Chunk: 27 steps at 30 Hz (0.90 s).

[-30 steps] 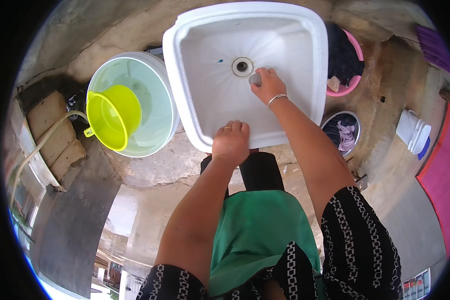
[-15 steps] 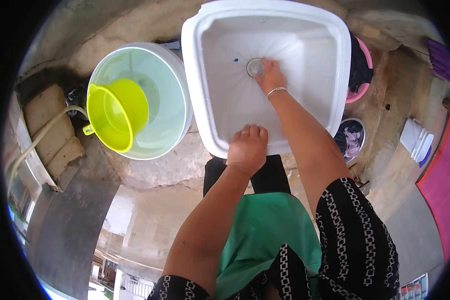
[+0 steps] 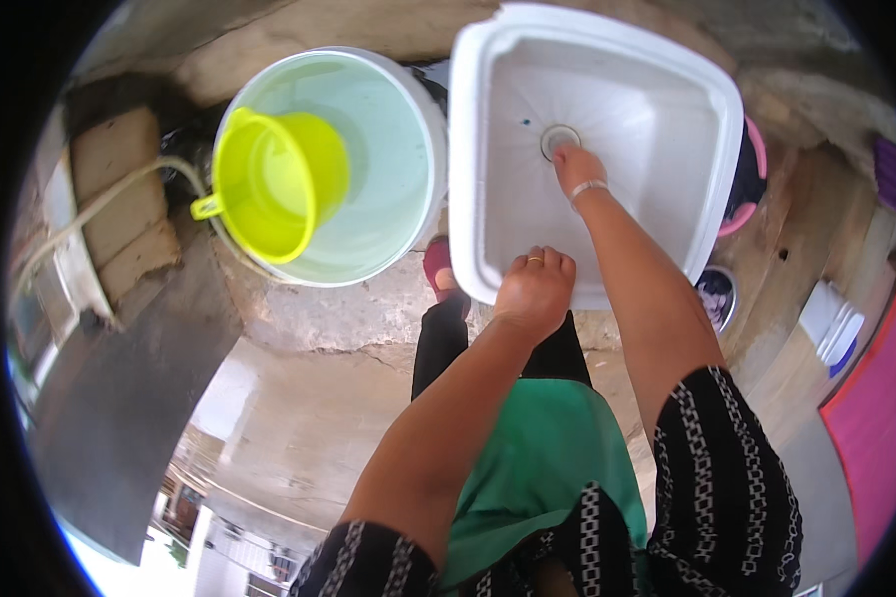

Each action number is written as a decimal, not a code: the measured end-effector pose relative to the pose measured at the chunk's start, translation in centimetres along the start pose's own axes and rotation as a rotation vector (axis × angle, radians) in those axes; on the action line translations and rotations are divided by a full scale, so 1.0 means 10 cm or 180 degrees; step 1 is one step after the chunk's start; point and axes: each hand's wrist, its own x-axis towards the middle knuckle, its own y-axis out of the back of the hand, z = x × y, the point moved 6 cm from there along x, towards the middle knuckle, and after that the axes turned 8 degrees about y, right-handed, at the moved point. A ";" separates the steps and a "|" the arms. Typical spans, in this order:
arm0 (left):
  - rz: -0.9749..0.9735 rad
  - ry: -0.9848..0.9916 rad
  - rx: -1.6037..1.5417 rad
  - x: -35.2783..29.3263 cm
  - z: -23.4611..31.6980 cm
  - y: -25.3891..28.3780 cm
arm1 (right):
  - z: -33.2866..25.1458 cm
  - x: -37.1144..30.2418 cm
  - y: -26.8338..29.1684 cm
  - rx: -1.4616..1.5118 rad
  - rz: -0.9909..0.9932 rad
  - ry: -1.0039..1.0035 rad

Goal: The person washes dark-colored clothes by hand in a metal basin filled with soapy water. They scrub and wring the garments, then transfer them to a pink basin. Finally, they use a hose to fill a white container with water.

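A white square basin (image 3: 647, 224) with rounded corners stands in front of me, a round drain plug (image 3: 560, 138) in its floor. My right hand (image 3: 577, 169), with a bracelet at the wrist, reaches down to the plug. Its fingers are bunched at the plug's near edge, and the fingertips are partly hidden. My left hand (image 3: 534, 291), wearing a ring, is curled over the near rim of the basin. A small dark speck (image 3: 526, 122) lies on the basin floor, left of the plug.
To the left stands a large pale tub (image 3: 393, 239) of water, a yellow-green dipper (image 3: 334, 174) floating in it. A hose (image 3: 100, 214) runs beside it. On the right are a pink basin (image 3: 757, 149) with dark cloth, a small bowl (image 3: 732, 298) of laundry and a white container (image 3: 828, 323).
The view has shifted, so basin and tub now appear farther right. My right hand has moved from the plug's right side to its near edge. My left hand stays on the rim.
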 end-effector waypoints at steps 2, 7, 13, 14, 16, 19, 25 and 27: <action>-0.0244 0.0089 -0.0110 -0.02 -0.04 0.02 | -0.42 -0.42 0.34 0.0422 -0.0017 0.0144; -0.1116 0.0707 -0.2004 -0.28 -0.35 0.63 | -1.33 -1.57 1.08 0.1957 -0.0067 0.0239; 0.0518 0.1665 -0.2934 -1.43 -1.68 1.80 | -2.55 -2.21 1.33 0.2351 -0.0439 0.0726; 0.0899 0.1906 -0.3230 -1.61 -2.05 1.92 | -2.91 -2.24 1.36 0.2498 -0.0483 0.0762; 0.1647 0.2048 -0.2582 -1.87 -2.66 2.25 | -3.40 -2.30 1.31 0.2660 -0.0631 0.0891; 0.2075 0.2761 -0.2529 -2.05 -3.74 2.93 | -3.91 -2.36 1.16 0.2708 -0.0775 0.0772; 0.2075 0.2290 -0.1606 -1.85 -5.61 2.92 | -4.35 -2.59 -0.40 0.3855 -0.0897 -0.0541; 0.1566 0.2377 -0.1613 -1.82 -5.85 2.47 | -4.25 -2.54 -1.23 0.3698 -0.1134 -0.0928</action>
